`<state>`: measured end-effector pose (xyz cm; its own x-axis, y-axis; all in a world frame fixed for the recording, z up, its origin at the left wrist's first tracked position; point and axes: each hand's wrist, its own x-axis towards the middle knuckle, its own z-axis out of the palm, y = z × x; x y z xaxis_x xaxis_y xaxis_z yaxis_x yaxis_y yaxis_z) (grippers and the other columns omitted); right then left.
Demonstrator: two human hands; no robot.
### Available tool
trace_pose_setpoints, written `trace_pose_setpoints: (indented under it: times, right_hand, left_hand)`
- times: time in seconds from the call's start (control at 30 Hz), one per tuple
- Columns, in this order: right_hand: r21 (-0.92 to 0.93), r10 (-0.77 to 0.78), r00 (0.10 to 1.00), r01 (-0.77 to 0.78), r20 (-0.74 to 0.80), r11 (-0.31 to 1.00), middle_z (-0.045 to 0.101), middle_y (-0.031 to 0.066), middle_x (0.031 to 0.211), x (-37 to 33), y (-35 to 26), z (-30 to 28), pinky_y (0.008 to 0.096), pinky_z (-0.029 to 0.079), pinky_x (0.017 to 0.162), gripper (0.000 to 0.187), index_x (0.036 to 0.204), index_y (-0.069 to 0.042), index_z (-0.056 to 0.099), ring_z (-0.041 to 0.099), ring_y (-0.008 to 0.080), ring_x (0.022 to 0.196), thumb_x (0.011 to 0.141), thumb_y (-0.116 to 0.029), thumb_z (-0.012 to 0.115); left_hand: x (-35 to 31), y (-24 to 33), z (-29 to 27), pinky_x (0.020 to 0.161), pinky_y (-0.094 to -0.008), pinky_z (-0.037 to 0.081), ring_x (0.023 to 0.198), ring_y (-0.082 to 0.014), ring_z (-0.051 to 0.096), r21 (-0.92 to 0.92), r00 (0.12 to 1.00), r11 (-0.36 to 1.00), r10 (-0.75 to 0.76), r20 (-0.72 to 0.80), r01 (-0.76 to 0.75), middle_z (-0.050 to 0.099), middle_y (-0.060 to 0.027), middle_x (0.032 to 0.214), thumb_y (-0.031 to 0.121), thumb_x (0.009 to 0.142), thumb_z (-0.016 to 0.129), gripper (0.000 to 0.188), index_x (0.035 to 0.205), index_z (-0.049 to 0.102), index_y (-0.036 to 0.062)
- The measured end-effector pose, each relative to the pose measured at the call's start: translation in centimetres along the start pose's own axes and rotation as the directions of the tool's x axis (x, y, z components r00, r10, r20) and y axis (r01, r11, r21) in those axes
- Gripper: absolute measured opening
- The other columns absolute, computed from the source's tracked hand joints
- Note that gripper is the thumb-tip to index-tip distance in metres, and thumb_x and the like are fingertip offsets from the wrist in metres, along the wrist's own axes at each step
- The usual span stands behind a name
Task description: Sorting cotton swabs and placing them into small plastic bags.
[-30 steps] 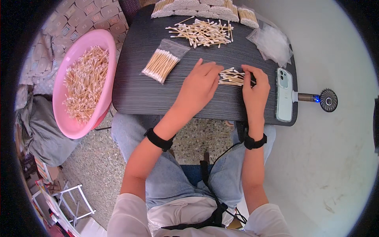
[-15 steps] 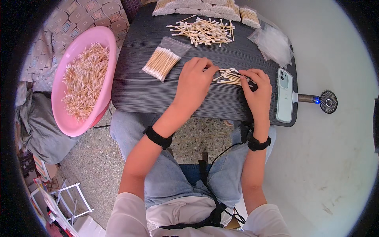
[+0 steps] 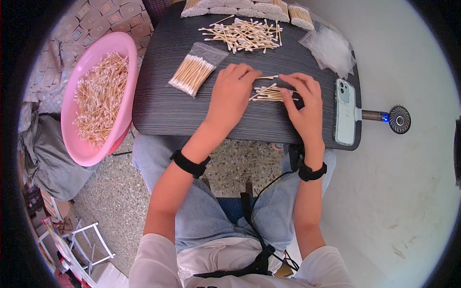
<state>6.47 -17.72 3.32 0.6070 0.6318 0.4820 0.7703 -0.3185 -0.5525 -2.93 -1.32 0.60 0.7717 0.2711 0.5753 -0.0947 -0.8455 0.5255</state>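
Observation:
A few cotton swabs (image 3: 268, 77) jut out from the fingertips of my left hand (image 3: 229, 93), which is closed on them. Facing it, my right hand (image 3: 307, 101) has its thumb and fingers apart, with the index fingertip by the swabs' white tips. Just below, between the two hands, a small bunch of loose swabs (image 3: 268, 93) lies on the dark table (image 3: 177, 115), roughly side by side; its right end is near my right thumb. Left of my left hand lies a clear zip bag filled with swabs (image 3: 193, 74).
A loose heap of swabs (image 3: 245, 36) lies farther back, with stacked packs (image 3: 235, 10) behind it. Clear empty bags (image 3: 330, 50) are at the right rear. A phone (image 3: 344, 115) and small fan (image 3: 399, 119) are at right. A pink basin (image 3: 69, 120) of swabs stands left.
My hands have shifted slightly away from me, off the small bunch. A few swabs now show at my left fingertips, above the bunch, and my right fingers have spread.

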Motion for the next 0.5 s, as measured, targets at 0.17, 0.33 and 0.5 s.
trace_pose_setpoints:
  times: [0.17, 0.33, 0.5]
  right_hand:
    - [0.014, -0.175, 0.975, 0.175, 0.138, 0.984, 0.062, 0.0034, 0.11, -0.22, 0.04, 0.44, 0.0388, 0.041, 0.093, 0.025, 0.106, -0.013, 0.072, 0.054, 0.0261, 0.106, 0.081, -0.012, 0.072]
    - [0.006, -0.154, 0.976, 0.155, 0.152, 0.988, 0.062, 0.0025, 0.11, -0.43, 0.83, 0.68, 0.0385, 0.042, 0.092, 0.025, 0.104, -0.013, 0.072, 0.055, 0.0249, 0.103, 0.079, -0.013, 0.074]
    - [0.003, -0.118, 0.987, 0.118, 0.11, 0.993, 0.061, 0.0038, 0.107, -0.35, 0.32, 0.95, 0.0387, 0.044, 0.088, 0.025, 0.105, -0.011, 0.072, 0.057, 0.0239, 0.096, 0.08, -0.012, 0.073]
  left_hand:
    - [-0.05, 0.0, 0.03, 0.082, -0.0413, 0.048, 0.094, -0.0312, 0.058, -0.043, 1.0, 0.999, -0.005, -0.024, 0.004, 0.064, -0.0104, 0.099, -0.006, 0.078, 0.061, 0.029, 0.104, 0.067, 0.0028]
    - [0.01, 0.14, -0.4, 0.086, -0.0398, 0.049, 0.1, -0.0305, 0.061, -0.094, 0.998, 0.996, -0.007, 0.055, 0.012, 0.067, -0.0114, 0.104, -0.008, 0.077, 0.06, 0.034, 0.108, 0.067, 0.0034]
    - [-0.36, 0.33, -0.1, 0.093, -0.0389, 0.05, 0.11, -0.029, 0.062, -0.075, 0.995, 0.996, 0.056, 0.085, -0.05, 0.068, -0.0112, 0.114, -0.006, 0.077, 0.061, 0.036, 0.111, 0.067, 0.0033]
